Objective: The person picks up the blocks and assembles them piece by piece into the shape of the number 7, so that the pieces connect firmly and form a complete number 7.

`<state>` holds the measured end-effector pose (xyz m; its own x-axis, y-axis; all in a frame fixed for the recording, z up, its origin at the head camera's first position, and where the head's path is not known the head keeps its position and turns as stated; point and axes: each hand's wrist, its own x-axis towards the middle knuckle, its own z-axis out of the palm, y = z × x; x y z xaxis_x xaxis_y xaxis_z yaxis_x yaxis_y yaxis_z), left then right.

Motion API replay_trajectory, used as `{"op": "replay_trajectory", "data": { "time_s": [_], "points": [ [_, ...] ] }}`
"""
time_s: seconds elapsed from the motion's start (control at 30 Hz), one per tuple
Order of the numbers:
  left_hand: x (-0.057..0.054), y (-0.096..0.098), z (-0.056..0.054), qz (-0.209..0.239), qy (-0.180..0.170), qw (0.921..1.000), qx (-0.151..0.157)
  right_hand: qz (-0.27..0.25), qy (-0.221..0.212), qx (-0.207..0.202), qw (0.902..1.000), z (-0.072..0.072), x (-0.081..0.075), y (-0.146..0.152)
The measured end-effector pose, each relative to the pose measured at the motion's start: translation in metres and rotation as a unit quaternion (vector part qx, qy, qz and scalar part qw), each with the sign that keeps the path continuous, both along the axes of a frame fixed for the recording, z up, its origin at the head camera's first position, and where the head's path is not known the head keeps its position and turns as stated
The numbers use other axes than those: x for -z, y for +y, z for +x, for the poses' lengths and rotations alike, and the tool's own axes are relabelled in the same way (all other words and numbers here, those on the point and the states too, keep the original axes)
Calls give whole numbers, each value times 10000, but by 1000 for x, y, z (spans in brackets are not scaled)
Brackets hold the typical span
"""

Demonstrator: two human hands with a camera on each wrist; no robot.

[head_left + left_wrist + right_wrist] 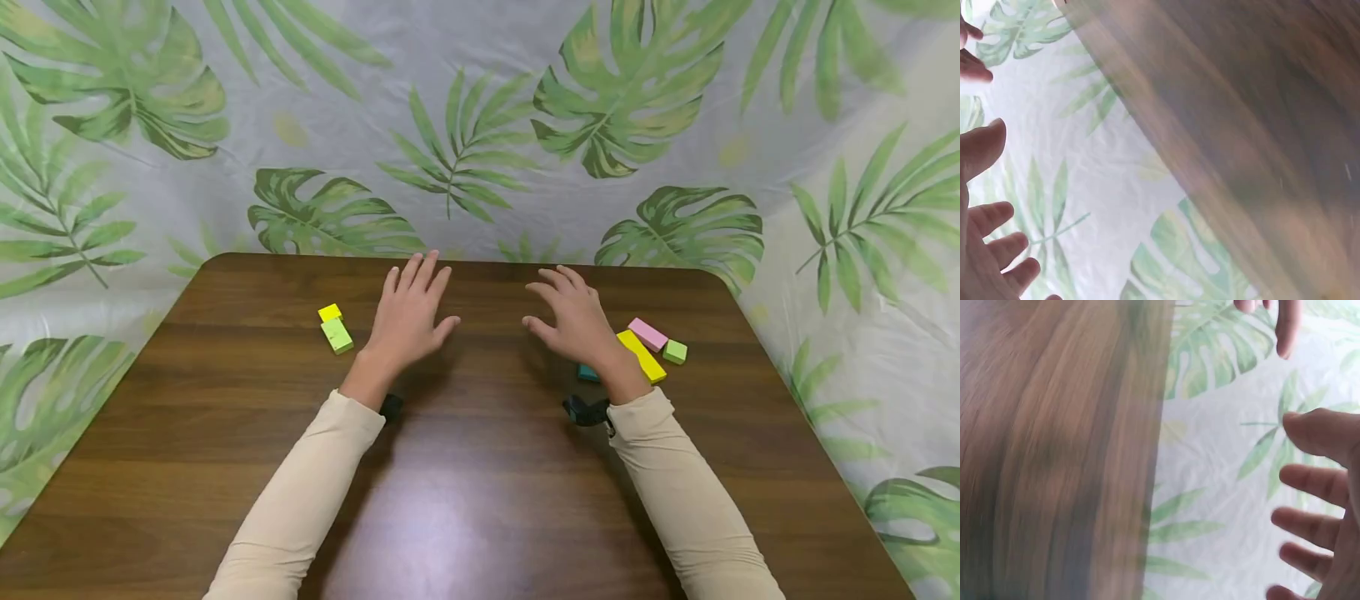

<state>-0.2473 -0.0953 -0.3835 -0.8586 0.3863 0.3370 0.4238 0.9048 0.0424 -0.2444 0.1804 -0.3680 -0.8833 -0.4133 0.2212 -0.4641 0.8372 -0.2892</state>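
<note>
The left hand [407,315] and right hand [576,315] hover, fingers loosely extended, above the surface [480,483]. Beside the left lie a yellow block [329,312] and lime block [337,335]; near the right, a pink block [647,334], yellow bar [643,358], green cube [676,352], teal block [588,372].

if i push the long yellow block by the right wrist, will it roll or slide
The long yellow block would probably slide, not roll, given its flat faces and straight edges. Lying flat and low, it seems unlikely to tip. Pushed toward the pink block close beside it, it may nudge that too.
</note>
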Motion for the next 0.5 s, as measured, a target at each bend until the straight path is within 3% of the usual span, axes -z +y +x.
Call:
{"op": "replay_trajectory", "data": {
  "time_s": [0.2,0.5],
  "points": [
    [-8,-19,16,50,402,9977,536,-151,91,-487,9987,13,-7,22],
    [1,-49,42,-74,374,9941,1017,235,203,-683,9972,35,0,73]
  ]
}}
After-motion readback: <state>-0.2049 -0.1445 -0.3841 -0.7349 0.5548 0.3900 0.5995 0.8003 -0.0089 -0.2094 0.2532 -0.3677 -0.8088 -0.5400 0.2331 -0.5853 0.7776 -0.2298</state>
